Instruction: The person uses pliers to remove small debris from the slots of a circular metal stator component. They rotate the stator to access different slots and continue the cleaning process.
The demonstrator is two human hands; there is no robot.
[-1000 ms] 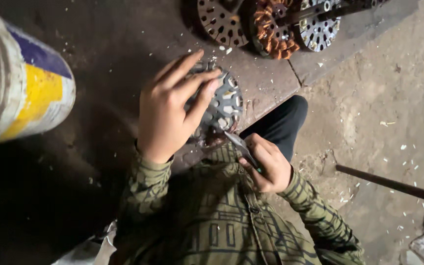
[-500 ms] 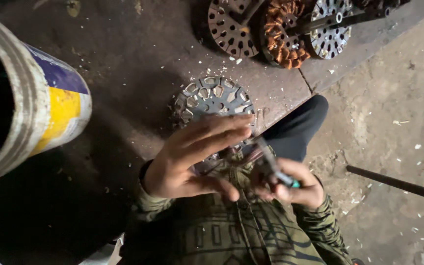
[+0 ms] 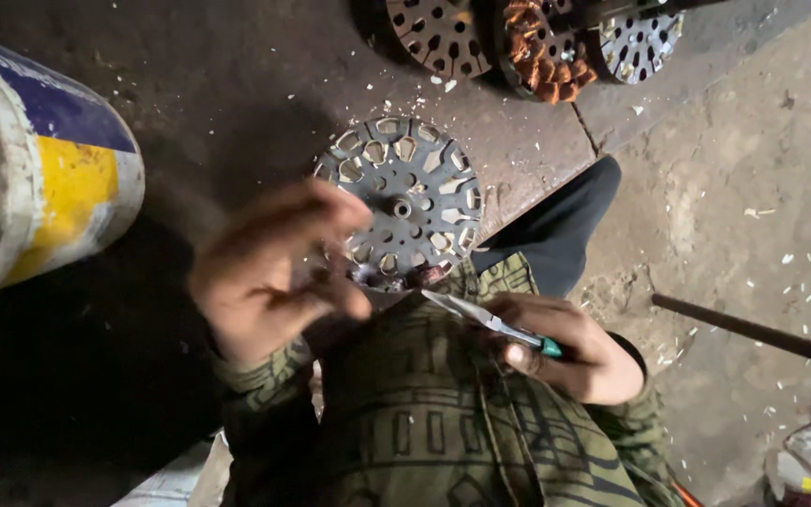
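Hands are shifting: left hand (image 3: 269, 277), grip released, is lifting off the slotted disc (image 3: 404, 205); right hand (image 3: 570, 349) is still grasping pliers (image 3: 490, 322) beside it.

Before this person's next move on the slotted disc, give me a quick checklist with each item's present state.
1. Disc lies flat on the dark slab: ok.
2. Left hand sharp enough to judge its hold: not ok, blurred.
3. Left hand touching the disc: cannot tell.
4. Right hand grips the tool: ok.
5. Tool tip points toward the disc's near edge: ok.
6. Bucket stands apart from the disc: ok.
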